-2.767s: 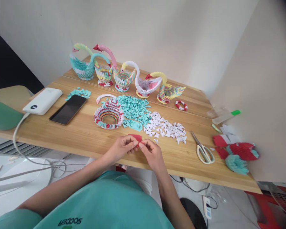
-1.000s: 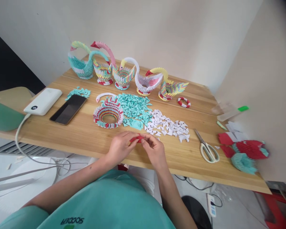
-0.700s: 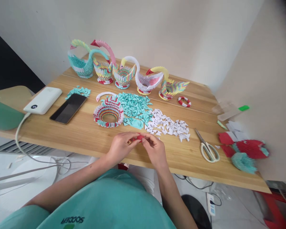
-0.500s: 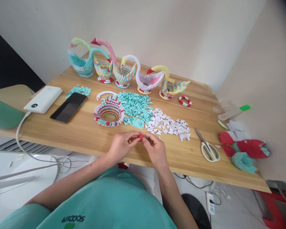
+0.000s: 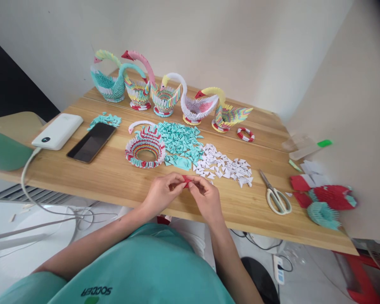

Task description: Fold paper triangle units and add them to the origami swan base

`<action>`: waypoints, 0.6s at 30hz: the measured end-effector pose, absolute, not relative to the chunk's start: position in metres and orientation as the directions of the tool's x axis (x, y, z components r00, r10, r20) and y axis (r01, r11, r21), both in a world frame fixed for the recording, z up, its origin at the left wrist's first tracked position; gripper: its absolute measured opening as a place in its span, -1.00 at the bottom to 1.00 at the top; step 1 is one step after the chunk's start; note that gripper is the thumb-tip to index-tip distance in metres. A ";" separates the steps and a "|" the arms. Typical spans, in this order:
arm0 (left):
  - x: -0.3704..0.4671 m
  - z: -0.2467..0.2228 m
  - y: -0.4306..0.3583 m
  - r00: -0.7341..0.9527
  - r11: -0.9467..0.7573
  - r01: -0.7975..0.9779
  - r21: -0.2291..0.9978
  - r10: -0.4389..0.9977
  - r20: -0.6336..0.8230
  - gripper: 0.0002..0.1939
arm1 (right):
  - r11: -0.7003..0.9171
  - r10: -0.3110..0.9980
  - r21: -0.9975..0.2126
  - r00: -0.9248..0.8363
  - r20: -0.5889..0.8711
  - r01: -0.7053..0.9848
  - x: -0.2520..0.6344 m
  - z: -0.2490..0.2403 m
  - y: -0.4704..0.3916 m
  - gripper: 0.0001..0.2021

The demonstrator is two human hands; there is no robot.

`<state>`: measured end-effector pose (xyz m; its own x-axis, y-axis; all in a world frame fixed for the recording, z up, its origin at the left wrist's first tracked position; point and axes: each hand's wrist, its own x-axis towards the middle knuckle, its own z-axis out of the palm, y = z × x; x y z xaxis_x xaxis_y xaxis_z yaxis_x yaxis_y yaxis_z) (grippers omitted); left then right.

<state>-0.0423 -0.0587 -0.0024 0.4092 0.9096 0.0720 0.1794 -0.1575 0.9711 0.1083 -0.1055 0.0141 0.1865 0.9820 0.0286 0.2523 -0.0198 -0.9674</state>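
Between my fingertips is a small piece of red paper, partly hidden by the fingers. My left hand pinches its left side and my right hand its right side, both above the table's front edge. Beyond the left hand stands a round, open paper basket in red, white and turquoise folded pieces. A curved white paper neck lies behind it. Heaps of turquoise folded paper pieces and white folded paper pieces lie just past my hands.
Several finished paper swans line the back, with a red-and-white paper ring beside them. At left are a phone and a white power bank with a cable. Scissors and red paper pieces lie at right.
The red paper has shifted slightly between my fingertips, and a bit more of it shows above them. Both hands stay in nearly the same place.
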 end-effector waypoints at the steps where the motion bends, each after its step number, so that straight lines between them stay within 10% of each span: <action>1: -0.042 -0.002 -0.059 0.419 -0.170 0.192 0.967 0.905 0.076 -0.85 | -0.022 0.982 -0.966 0.185 0.027 0.259 0.108 0.015 -0.106 -0.80; 18: -0.043 -0.002 -0.062 0.479 -0.270 0.284 0.920 0.871 0.108 -0.82 | -0.022 0.984 -0.939 0.174 0.041 0.342 0.108 0.019 -0.107 -0.79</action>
